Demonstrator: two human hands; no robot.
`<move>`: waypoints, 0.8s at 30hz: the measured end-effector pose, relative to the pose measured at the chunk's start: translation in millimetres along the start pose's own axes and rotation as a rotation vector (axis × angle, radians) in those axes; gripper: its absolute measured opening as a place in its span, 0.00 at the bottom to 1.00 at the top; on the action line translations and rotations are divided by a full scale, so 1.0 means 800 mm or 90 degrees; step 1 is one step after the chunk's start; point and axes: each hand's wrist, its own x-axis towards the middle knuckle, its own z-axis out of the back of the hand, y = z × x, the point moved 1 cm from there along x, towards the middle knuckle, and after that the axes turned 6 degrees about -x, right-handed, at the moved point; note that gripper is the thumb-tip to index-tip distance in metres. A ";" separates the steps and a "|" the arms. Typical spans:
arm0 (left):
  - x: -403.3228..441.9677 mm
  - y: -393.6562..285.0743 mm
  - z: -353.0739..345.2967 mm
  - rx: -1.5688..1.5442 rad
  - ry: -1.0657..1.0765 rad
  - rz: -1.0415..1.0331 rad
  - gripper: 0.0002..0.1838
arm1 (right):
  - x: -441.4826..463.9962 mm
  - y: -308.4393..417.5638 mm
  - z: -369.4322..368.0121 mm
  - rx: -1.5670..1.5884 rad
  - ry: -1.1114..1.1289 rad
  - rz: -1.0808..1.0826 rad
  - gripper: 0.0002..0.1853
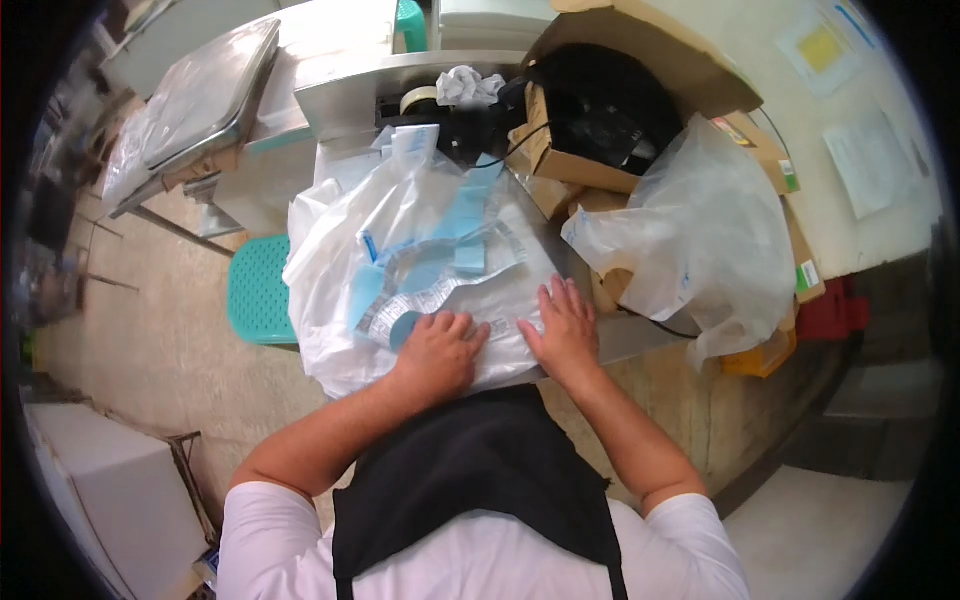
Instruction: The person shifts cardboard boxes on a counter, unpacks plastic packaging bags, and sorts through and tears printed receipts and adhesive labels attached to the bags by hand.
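Note:
A white plastic bag [335, 250] is spread over the work surface in front of me. On it lies a looping strip of printed labels [445, 290], white with small print on one side and light blue on the other [460, 215]. My left hand [438, 352] rests on the plastic beside the strip's curled blue end, fingers slightly bent and thumb apart; no held object shows. Farther right, my right hand [565, 330] lies flat on the plastic near the metal edge, fingers spread and holding nothing. What lies under the palms is hidden.
A tape roll [418, 98] and crumpled paper [470, 88] sit at the back. An open cardboard box [590, 170] with black contents and a clear plastic bag [700, 240] stand at right. A green stool [262, 290] is at left, below a metal tray [215, 90].

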 end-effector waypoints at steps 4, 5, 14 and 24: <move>0.002 0.003 0.007 -0.050 -0.033 0.040 0.37 | -0.006 -0.005 -0.007 -0.021 -0.015 -0.011 0.36; 0.003 0.004 0.008 -0.056 -0.038 0.032 0.37 | -0.008 -0.006 -0.009 -0.024 -0.020 -0.013 0.36; 0.018 0.010 0.000 -0.116 -0.063 0.086 0.30 | 0.008 0.033 -0.012 0.062 -0.069 -0.027 0.41; 0.005 0.009 -0.012 -0.081 -0.099 0.059 0.30 | 0.020 0.035 -0.001 0.099 -0.013 -0.049 0.40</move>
